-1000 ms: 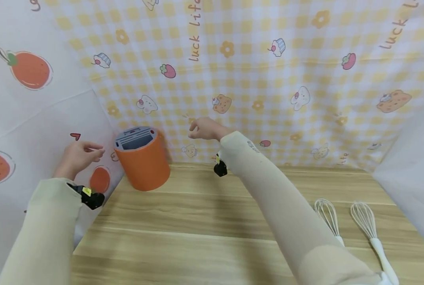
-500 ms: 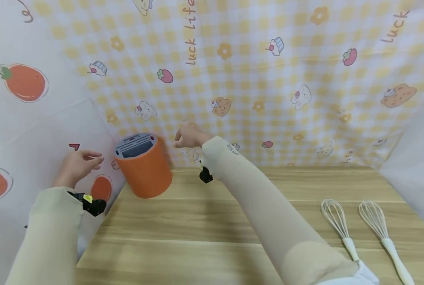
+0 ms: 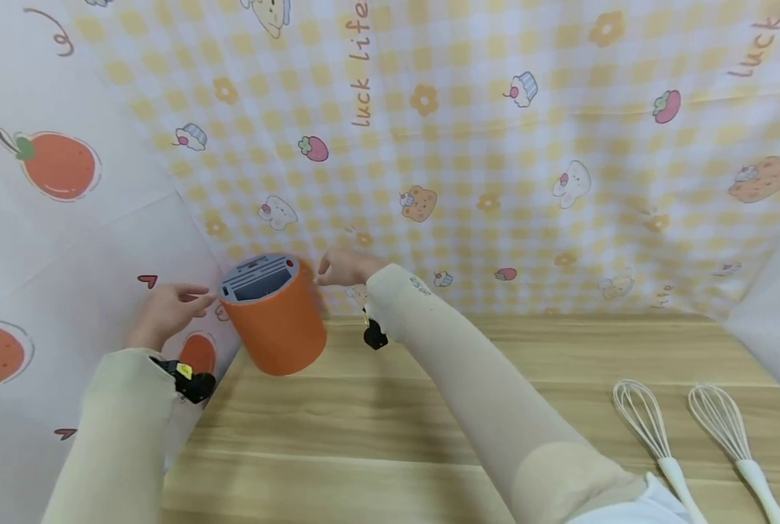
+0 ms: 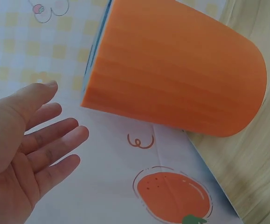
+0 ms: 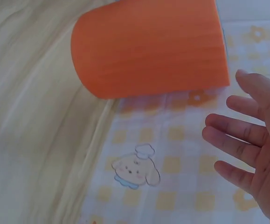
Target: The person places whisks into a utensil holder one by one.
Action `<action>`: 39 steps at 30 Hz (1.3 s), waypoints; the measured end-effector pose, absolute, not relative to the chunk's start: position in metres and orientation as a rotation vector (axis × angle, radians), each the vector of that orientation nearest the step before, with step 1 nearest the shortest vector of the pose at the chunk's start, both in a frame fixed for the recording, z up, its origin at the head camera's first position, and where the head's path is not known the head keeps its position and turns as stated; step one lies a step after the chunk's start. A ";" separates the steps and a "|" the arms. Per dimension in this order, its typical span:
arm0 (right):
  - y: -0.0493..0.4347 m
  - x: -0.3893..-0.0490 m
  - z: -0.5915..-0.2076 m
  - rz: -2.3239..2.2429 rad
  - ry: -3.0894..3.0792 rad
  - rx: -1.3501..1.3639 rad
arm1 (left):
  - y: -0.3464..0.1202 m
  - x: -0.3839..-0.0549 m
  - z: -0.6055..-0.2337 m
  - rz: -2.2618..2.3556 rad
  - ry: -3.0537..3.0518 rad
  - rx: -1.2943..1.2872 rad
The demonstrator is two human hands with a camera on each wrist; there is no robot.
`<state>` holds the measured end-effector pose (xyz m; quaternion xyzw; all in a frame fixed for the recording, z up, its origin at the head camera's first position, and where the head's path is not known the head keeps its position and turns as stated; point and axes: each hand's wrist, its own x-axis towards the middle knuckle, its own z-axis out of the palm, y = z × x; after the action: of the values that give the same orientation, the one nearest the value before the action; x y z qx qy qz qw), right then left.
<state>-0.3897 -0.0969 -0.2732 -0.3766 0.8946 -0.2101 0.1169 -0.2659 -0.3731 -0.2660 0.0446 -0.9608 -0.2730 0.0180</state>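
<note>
An orange cylindrical knife block (image 3: 279,331) with a grey slotted top (image 3: 259,276) stands in the back left corner in the head view. On its left side, my left hand (image 3: 170,311) is held near the top rim, fingers relaxed and spread, nothing in them. My right hand (image 3: 347,267) hovers just right of the rim with loosely bent fingers and an empty palm. In the left wrist view a gap shows between the left hand (image 4: 37,140) and the orange wall (image 4: 181,70). The right wrist view has the right thumb close to the rim of the orange cylinder (image 5: 153,51).
Two white whisks, one nearer (image 3: 648,426) and one farther right (image 3: 730,429), lie on the wooden table (image 3: 337,422) at the right. A yellow checked cloth (image 3: 468,167) hangs behind. A white cloth with fruit prints (image 3: 121,240) hangs along the left side.
My right hand has moved left to the orange cylinder's right side. My left hand has come slightly closer to its left side. The head view has shifted a little.
</note>
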 end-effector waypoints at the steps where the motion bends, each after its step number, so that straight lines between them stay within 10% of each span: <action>1: -0.100 -0.390 -0.276 -0.627 2.613 -1.103 | -0.372 -0.267 -0.268 -0.863 -2.992 0.138; 39: -0.160 -0.397 -0.311 -1.103 2.747 -0.914 | -0.367 -0.284 -0.294 -1.053 -2.837 0.130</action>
<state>-0.3969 -0.1605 -0.3111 -0.2949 0.8864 -0.3560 0.0217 -0.2837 -0.3668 -0.2936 0.0429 -0.9352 -0.3470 0.0561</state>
